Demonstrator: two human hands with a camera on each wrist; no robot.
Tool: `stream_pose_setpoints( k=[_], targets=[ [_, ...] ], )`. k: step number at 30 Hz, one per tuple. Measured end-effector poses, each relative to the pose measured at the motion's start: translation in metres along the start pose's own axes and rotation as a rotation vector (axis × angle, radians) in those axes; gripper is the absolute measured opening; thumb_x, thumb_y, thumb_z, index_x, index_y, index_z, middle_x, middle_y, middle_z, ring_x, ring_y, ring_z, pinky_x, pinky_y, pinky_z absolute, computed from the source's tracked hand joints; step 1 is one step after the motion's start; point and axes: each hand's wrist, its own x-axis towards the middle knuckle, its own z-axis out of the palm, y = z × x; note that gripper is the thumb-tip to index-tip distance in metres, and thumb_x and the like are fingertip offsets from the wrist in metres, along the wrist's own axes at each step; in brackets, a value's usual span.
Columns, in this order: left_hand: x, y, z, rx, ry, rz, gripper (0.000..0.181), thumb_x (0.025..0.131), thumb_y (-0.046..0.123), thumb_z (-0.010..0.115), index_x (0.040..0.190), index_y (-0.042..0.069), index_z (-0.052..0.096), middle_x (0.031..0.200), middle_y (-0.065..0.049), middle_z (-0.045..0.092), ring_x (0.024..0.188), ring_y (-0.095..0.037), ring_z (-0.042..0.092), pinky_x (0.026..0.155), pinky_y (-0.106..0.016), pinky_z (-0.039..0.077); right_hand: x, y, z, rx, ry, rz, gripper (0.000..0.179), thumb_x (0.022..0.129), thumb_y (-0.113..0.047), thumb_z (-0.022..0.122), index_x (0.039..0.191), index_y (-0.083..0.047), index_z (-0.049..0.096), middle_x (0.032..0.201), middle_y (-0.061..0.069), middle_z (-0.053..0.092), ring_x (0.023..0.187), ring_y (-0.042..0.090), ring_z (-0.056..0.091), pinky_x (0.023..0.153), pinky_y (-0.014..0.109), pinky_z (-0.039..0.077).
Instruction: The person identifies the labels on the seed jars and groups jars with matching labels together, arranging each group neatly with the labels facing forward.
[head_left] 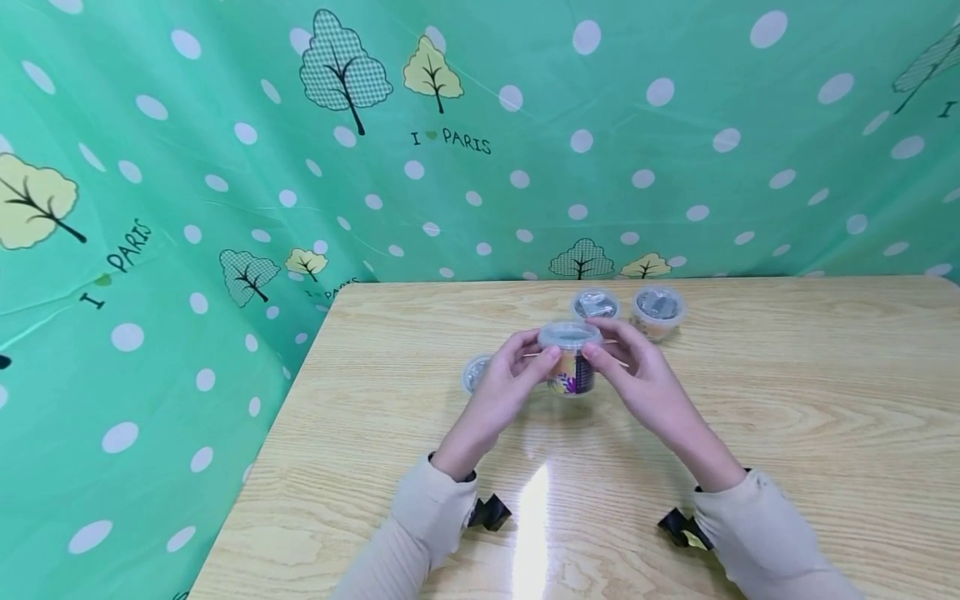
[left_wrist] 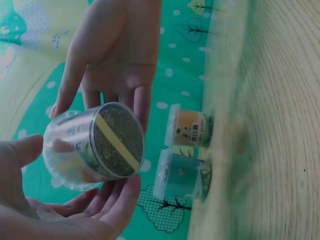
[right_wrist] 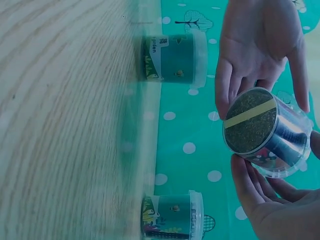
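A small clear plastic tub (head_left: 572,371) with a printed label and a translucent rim is held up over the wooden table (head_left: 360,467). My left hand (head_left: 510,379) grips its left side, thumb at the front. On the opposite side my right hand (head_left: 639,375) holds it too, thumb on the label near the rim. From below, in the left wrist view, the tub's base (left_wrist: 117,137) shows dark, crumbly, soil-like contents and a yellow strip across it. The right wrist view shows this same base (right_wrist: 250,122), tilted, with fingers on both sides.
Two similar lidded tubs stand behind my hands, one at the back (head_left: 595,302) and one farther right (head_left: 658,308). Another tub (head_left: 476,373) is partly hidden by my left hand. A green polka-dot cloth (head_left: 510,208) hangs along the table's back and left.
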Motion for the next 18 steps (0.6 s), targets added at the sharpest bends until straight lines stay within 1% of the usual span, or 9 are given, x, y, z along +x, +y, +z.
stream_pose_setpoints(
  k=[3,6,9,13,16,18],
  targets=[
    [0.0006,-0.0008,0.0010,-0.008,0.010,-0.012,0.054,0.100,0.030,0.059,0.144,0.002,0.044,0.134,-0.015,0.057,0.120,-0.026,0.060,0.101,-0.033,0.052,0.0001,0.0008,0.0006,0.012,-0.004,0.007,0.053,0.103,-0.032,0.054,0.147,-0.005,0.042,0.145,0.019,0.047,0.132,0.037,0.049,0.109,0.053,0.043],
    [0.0004,-0.0002,0.0001,-0.012,0.021,-0.019,0.056,0.099,0.032,0.060,0.144,0.002,0.044,0.135,-0.015,0.057,0.120,-0.026,0.060,0.101,-0.034,0.052,0.0005,0.0018,-0.0008,0.018,-0.022,-0.009,0.052,0.104,-0.032,0.052,0.147,-0.005,0.040,0.146,0.019,0.046,0.133,0.036,0.049,0.110,0.052,0.042],
    [-0.0002,0.0010,-0.0019,-0.008,0.022,-0.016,0.056,0.099,0.033,0.060,0.144,0.003,0.044,0.135,-0.014,0.057,0.121,-0.026,0.059,0.102,-0.035,0.051,0.0011,0.0038,-0.0039,0.047,-0.060,-0.031,0.051,0.105,-0.028,0.049,0.149,-0.005,0.037,0.145,0.020,0.047,0.133,0.035,0.049,0.109,0.045,0.044],
    [-0.0005,0.0017,-0.0041,-0.008,0.011,-0.004,0.054,0.099,0.031,0.059,0.143,0.002,0.045,0.135,-0.015,0.057,0.121,-0.027,0.059,0.102,-0.036,0.051,0.0020,0.0059,-0.0068,0.103,-0.119,-0.040,0.052,0.106,-0.026,0.046,0.152,-0.005,0.034,0.146,0.021,0.046,0.132,0.033,0.049,0.103,0.030,0.049],
    [-0.0005,0.0020,-0.0047,-0.010,-0.011,0.010,0.052,0.100,0.029,0.058,0.142,0.002,0.046,0.133,-0.016,0.058,0.120,-0.027,0.060,0.102,-0.035,0.052,0.0023,0.0056,-0.0073,0.128,-0.137,-0.036,0.053,0.106,-0.026,0.047,0.152,-0.004,0.034,0.147,0.022,0.045,0.128,0.023,0.053,0.099,0.022,0.051],
    [-0.0003,0.0020,-0.0048,-0.008,-0.025,0.014,0.051,0.101,0.028,0.057,0.142,0.002,0.046,0.133,-0.017,0.058,0.120,-0.027,0.060,0.101,-0.034,0.052,0.0023,0.0053,-0.0073,0.135,-0.135,-0.034,0.053,0.106,-0.025,0.048,0.151,-0.002,0.035,0.146,0.022,0.046,0.124,0.015,0.055,0.097,0.020,0.051]
  ],
)
